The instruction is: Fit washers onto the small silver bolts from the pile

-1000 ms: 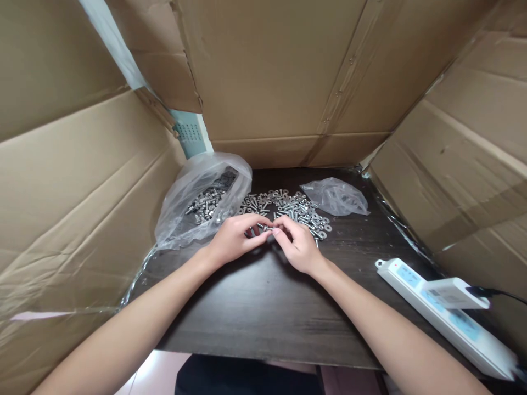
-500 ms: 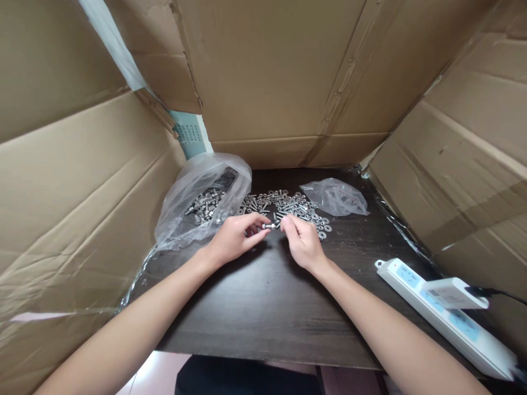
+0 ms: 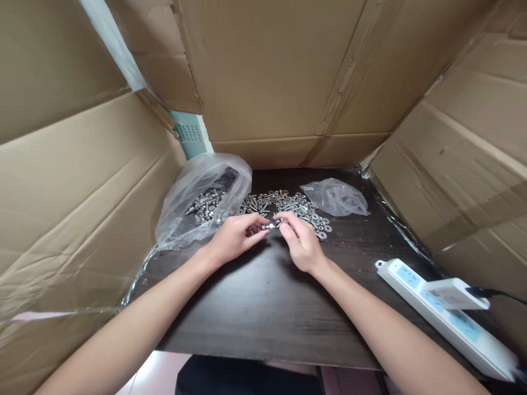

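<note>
My left hand pinches a small silver bolt between thumb and fingertips, holding it roughly level just above the table. Small fittings sit on its shank, too tiny to tell apart clearly. Closed around the bolt's right end are the thumb and index finger of my right hand; its other fingers are curled in. Directly behind both hands lies a loose spread of silver bolts, with flat washers mostly at its right side.
An open clear plastic bag with many metal fasteners stands at left. A crumpled clear bag lies at back right. A white power strip with a plugged-in adapter rests at right. Cardboard walls surround the dark table.
My right index finger has stretched out over the bolt's end, and the thumb has dropped slightly. The left hand keeps its hold, nearly still.
</note>
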